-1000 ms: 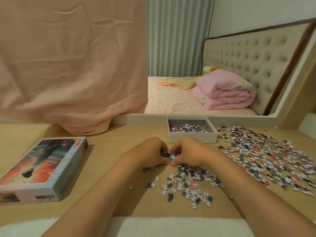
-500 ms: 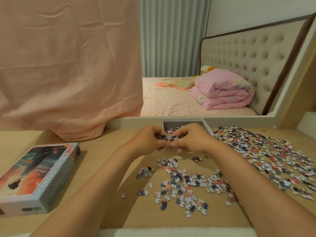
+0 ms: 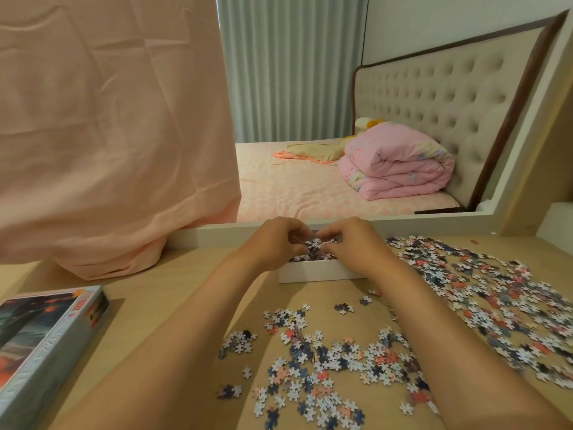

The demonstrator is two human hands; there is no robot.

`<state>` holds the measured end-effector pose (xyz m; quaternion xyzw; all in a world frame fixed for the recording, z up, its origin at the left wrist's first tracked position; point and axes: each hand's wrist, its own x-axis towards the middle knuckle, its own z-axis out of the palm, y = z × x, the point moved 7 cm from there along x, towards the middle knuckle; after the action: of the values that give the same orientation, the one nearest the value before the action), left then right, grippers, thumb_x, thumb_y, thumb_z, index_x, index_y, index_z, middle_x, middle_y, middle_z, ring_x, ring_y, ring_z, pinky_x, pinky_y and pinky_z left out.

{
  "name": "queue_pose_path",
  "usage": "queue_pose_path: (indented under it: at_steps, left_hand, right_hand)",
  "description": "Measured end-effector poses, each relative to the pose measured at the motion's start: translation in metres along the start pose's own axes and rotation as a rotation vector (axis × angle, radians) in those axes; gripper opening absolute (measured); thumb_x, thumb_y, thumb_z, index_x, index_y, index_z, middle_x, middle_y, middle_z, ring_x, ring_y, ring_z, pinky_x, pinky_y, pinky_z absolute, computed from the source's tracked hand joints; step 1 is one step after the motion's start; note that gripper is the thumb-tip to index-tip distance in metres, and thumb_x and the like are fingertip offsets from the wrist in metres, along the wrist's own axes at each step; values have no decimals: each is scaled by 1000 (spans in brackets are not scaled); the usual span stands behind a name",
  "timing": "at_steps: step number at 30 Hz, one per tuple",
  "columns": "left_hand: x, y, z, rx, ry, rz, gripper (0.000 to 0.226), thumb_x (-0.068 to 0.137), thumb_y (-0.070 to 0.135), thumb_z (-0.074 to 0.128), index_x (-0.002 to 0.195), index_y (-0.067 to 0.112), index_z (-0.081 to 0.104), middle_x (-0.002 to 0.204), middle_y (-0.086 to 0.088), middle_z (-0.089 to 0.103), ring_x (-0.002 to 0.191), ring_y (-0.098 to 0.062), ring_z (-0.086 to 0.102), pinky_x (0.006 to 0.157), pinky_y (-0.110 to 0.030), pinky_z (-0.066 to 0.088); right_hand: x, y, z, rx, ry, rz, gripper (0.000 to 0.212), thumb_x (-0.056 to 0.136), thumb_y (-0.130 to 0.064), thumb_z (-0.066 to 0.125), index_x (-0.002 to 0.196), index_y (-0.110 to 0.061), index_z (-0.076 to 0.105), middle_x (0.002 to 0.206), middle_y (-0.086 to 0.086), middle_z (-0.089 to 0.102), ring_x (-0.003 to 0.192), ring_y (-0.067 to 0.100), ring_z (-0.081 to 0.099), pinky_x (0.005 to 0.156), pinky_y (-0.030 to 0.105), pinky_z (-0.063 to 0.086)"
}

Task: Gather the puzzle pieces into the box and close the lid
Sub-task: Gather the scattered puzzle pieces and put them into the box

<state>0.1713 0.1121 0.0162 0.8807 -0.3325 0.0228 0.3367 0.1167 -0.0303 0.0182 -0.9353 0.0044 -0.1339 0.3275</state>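
Observation:
A white open box (image 3: 313,273) stands at the back of the wooden desk, with puzzle pieces inside it. My left hand (image 3: 273,243) and my right hand (image 3: 353,243) are cupped together over the box, holding a clump of puzzle pieces (image 3: 314,245) between the fingertips. A loose heap of pieces (image 3: 316,367) lies on the desk between my forearms. A larger spread of pieces (image 3: 483,290) covers the desk's right side. The printed box lid (image 3: 46,342) lies picture side up at the left.
A peach cloth (image 3: 108,135) hangs down onto the desk's back left. A mirror frame (image 3: 217,234) runs along the desk's back edge, reflecting a bed with a pink folded duvet (image 3: 393,169).
Both hands scooped pieces from the near heap, lifted them and carried them away from me until they are over the open box. The view tilted so the box sits behind my hands.

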Motion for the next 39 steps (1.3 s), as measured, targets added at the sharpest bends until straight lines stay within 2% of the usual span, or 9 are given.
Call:
queue_pose_path:
  at_steps: [5,10,14,19,22,25,28,32,39]
  left_hand:
    - [-9,7,-3,142,39,53,23,98,18,55,110,25,73,108,8,72,94,-7,65,85,-27,52]
    - [-18,-1,18,345,-162,74,33,101,24,42,121,27,68,125,7,63,112,-15,57,94,-30,43]
    - [-12,-5,1,221,61,78,21,94,30,61,111,27,74,103,4,62,89,-12,58,84,-34,48]
    - [3,-2,-3,197,43,59,14,91,26,65,98,26,78,89,10,75,73,-4,64,80,-33,55]
    - [3,-2,-2,230,3,27,23,97,21,53,108,25,73,104,8,73,91,-10,66,88,-36,53]
    - [-7,-5,6,283,-137,8,31,95,25,47,114,28,71,116,8,69,103,-12,61,93,-33,48]
    - [-14,-6,22,511,-287,83,48,87,51,36,118,34,68,121,8,66,111,-15,57,100,-38,39]
    - [-14,-4,28,533,-322,58,63,82,55,35,133,29,59,139,4,55,127,-17,48,108,-39,32]
    - [-48,5,-17,388,-32,78,35,91,30,54,124,30,64,125,8,55,112,-13,52,97,-33,43]
  right_hand:
    - [-2,-1,-5,-130,8,-19,21,94,-27,61,108,-29,77,108,-7,74,96,12,65,84,30,52]
    - [-13,-5,24,-188,-342,-59,31,94,-32,50,116,-33,72,117,-5,71,102,17,63,92,38,52]
    - [-12,4,22,-386,-335,-25,37,93,-53,45,108,-32,72,111,-5,69,97,17,61,88,40,52]
    - [-10,-4,16,-252,-243,-90,24,93,-39,53,105,-28,71,126,-4,65,105,15,58,94,37,49]
    - [-12,-7,23,-211,-311,-88,32,93,-32,51,116,-26,72,131,-6,63,116,17,57,99,37,47]
    - [-15,-2,30,-318,-365,-51,36,93,-43,43,99,-24,73,109,1,70,102,27,62,90,39,49]
    - [-15,-2,24,-508,-319,-30,43,93,-51,41,123,-35,66,128,-3,65,115,22,58,100,40,40]
    - [-17,-10,18,-377,-291,-73,47,90,-37,52,136,-36,58,147,-8,52,132,18,49,111,40,36]
    - [-23,-41,10,-225,-204,-163,28,93,-27,55,115,-31,72,113,-9,67,89,9,61,80,29,50]
